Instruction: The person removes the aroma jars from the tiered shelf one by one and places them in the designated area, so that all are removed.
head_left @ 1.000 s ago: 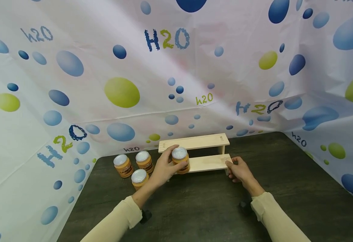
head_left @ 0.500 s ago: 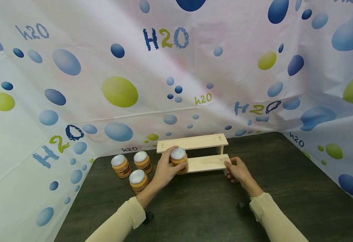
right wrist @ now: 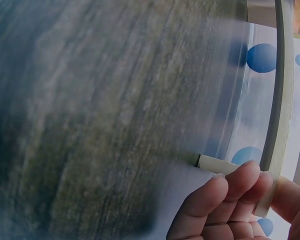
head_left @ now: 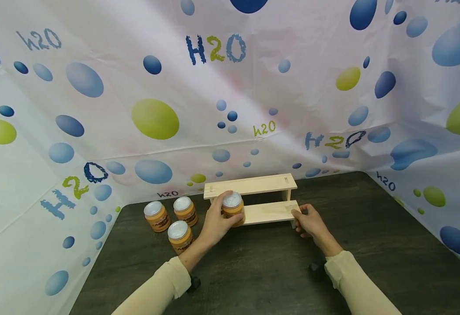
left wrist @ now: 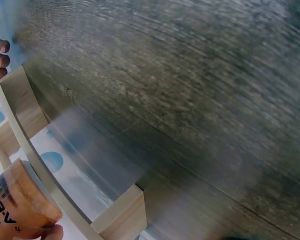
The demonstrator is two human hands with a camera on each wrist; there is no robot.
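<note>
A small two-step wooden rack (head_left: 271, 212) stands on the dark table (head_left: 277, 271). My left hand (head_left: 216, 220) grips an orange jar with a silver lid (head_left: 233, 207) at the left end of the rack's lower step. The same jar (left wrist: 17, 205) shows in the left wrist view, sitting on the lower step's board (left wrist: 45, 182). My right hand (head_left: 310, 221) holds the right end of the lower step, thumb on top and fingers (right wrist: 225, 200) curled under the board's end (right wrist: 270, 197).
Three more orange jars (head_left: 155, 215) (head_left: 185, 210) (head_left: 180, 235) stand together on the table left of the rack. A bubble-print sheet with "H2O" lettering (head_left: 214, 87) walls in the back and both sides.
The jar in my left hand has shifted slightly back onto the lower step. My right hand keeps its hold on the rack's right end. The view has drifted a little.
</note>
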